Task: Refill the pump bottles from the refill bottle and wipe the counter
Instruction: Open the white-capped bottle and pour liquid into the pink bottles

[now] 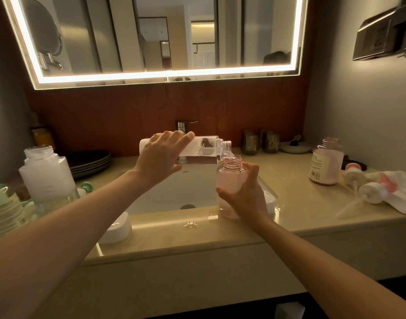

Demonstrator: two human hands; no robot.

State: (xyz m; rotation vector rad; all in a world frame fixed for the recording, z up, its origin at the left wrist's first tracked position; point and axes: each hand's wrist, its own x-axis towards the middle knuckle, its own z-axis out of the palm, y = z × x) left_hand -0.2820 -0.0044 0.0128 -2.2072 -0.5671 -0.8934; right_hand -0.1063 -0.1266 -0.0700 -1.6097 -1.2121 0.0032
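While the left hand [159, 157] grips the tipped refill bottle [206, 149], right hand [245, 195], fingers [252, 169] curled round the pink pump bottle [229, 181]

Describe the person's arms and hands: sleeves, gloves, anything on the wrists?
Left hand and right hand are both bare, no gloves. Left forearm and right forearm are uncovered to the frame edge, so no sleeve shows. No watch, bracelet or ring visible on either wrist or hand.

Faint brand mark, apparently "HEGII", on back wall of sink [165, 194].
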